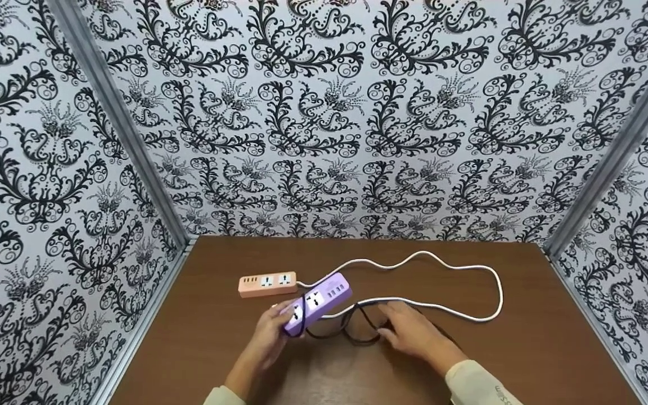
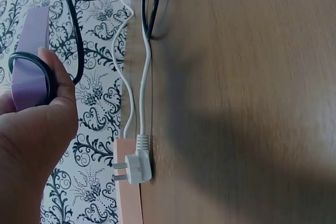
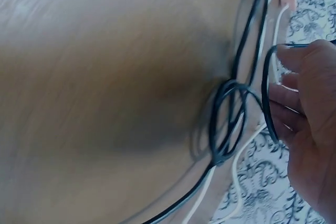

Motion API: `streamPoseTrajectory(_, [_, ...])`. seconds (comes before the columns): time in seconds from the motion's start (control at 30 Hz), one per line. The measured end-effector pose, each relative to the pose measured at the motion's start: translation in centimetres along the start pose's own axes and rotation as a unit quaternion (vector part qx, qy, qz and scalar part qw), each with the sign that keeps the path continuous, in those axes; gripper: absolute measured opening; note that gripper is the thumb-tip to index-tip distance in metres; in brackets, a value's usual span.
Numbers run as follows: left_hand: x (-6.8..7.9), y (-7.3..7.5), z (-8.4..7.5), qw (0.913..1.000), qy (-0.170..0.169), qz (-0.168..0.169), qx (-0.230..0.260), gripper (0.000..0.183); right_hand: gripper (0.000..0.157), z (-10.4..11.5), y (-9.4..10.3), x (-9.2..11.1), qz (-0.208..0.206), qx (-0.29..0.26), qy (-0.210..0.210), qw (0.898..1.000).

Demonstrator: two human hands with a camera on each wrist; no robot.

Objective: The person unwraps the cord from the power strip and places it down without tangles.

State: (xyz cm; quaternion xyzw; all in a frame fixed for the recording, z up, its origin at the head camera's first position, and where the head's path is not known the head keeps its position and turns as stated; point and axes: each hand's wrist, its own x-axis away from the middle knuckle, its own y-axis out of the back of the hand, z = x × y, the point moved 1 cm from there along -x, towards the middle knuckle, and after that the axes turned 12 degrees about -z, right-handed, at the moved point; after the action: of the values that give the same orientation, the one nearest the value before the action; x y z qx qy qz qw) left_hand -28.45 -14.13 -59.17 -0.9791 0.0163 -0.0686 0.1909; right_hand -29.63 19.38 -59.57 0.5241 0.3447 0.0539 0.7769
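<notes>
In the head view my left hand (image 1: 269,333) grips the lower end of a purple power strip (image 1: 331,293), held tilted above the table. A turn of black cord (image 2: 51,85) wraps round the strip next to my fingers in the left wrist view. My right hand (image 1: 417,333) holds the same black cord, which bends past the thumb and along the fingers (image 3: 286,98) in the right wrist view. Between the hands, slack black cord (image 3: 214,124) hangs in loops low over the table.
Behind on the left lies an orange power strip (image 1: 268,286). Its white cord (image 1: 501,292) makes a wide loop across the brown table (image 1: 538,360), ending in a white plug (image 2: 137,167) beside that strip. Patterned walls (image 1: 324,112) enclose the back and sides.
</notes>
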Motion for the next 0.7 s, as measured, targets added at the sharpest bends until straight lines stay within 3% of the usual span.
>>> streamPoseTrajectory(0.1, [0.1, -0.3, -0.2, 0.9999, -0.006, 0.006, -0.005, 0.040, 0.063, 1.3, 0.4, -1.0, -0.027, -0.033, 0.012, 0.999])
streamPoseTrajectory(0.2, [0.2, -0.8, -0.3, 0.9997, -0.008, 0.022, -0.012, 0.038, 0.064, 2.7, 0.7, -1.8, -0.033, -0.038, 0.038, 0.998])
streamPoseTrajectory(0.33, [0.5, -1.4, -0.5, 0.9981, -0.005, 0.056, -0.026, 0.039, 0.056, 4.0, 0.9, -2.4, -0.018, -0.040, 0.071, 0.997])
streamPoseTrajectory(0.53, [0.7, -2.0, -0.9, 0.9948, 0.005, 0.097, -0.031, 0.040, 0.059, 4.5, 1.2, -2.7, 0.016, -0.114, 0.047, 0.992])
streamPoseTrajectory(0.7, [0.6, -2.2, -1.5, 0.9927, 0.005, 0.110, -0.051, 0.037, 0.055, 4.4, 1.6, -2.7, 0.037, -0.120, 0.059, 0.990])
